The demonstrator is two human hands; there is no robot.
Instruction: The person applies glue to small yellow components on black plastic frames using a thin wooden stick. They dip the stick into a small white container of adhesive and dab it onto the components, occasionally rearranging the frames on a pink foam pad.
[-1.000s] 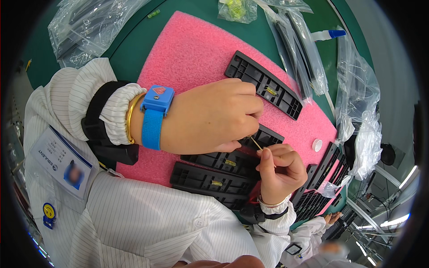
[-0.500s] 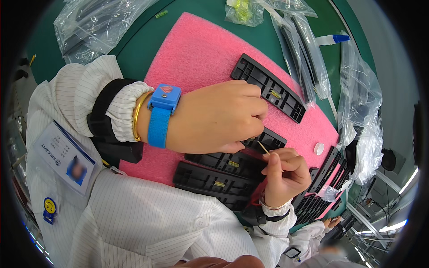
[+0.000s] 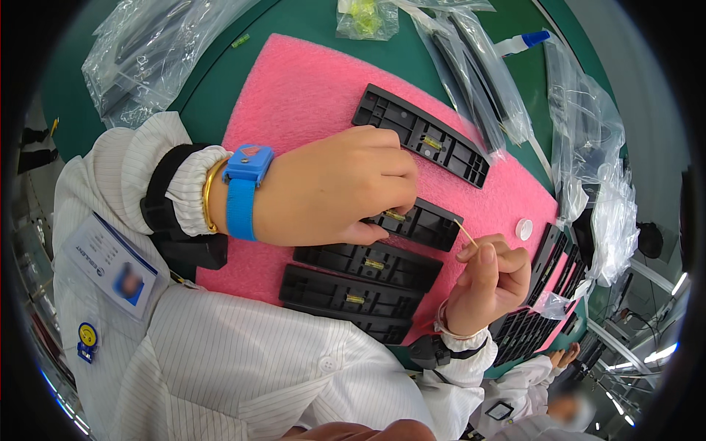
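My left hand (image 3: 346, 184), with a blue wrist strap (image 3: 241, 198), lies curled over a black plastic bar (image 3: 434, 224). Its thumb and fingers close around the bar's left part, beside a small yellow-green level vial (image 3: 396, 214); the fingertips are partly hidden. To the right, my right hand (image 3: 489, 283) pinches a thin wooden toothpick (image 3: 465, 232), its tip raised near that bar's right end. A similar bar (image 3: 423, 136) with a vial lies farther away. Nearer me lie another bar (image 3: 368, 266) and a further one (image 3: 353, 298), each with a vial.
A pink foam mat (image 3: 294, 95) covers part of the green table (image 3: 213, 81). Clear bags of dark strips (image 3: 158, 51) lie far left and far right. A small white round cap (image 3: 523, 229), a blue-capped bottle (image 3: 522, 44) and stacked black bars (image 3: 526, 331) are at right. A co-worker's hand (image 3: 565, 356) shows beyond.
My right hand and the toothpick have moved right, away from my left hand, uncovering the bar's right end. The vial beside my left fingers now shows. The whole view has shifted slightly.
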